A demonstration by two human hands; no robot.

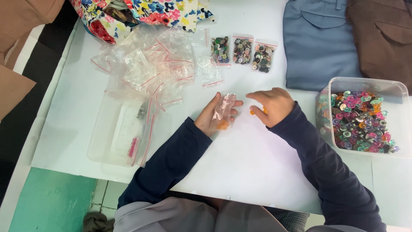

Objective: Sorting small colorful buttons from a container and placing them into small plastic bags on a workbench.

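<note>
My left hand (214, 112) holds a small clear zip bag (223, 111) with a few orange buttons at its bottom, just above the white table (240, 163). To its right, my right hand (272, 105) is curled around several orange buttons (253, 112), fingertips a short gap from the bag's mouth. Both arms wear dark blue sleeves.
A clear tub (369, 86) of mixed coloured buttons stands at the right. Three filled button bags (243, 51) lie at the back, beside a heap of empty zip bags (154, 64). A clear lidded box (120, 133) sits left. Folded blue (317, 43) and brown (382, 34) garments lie behind.
</note>
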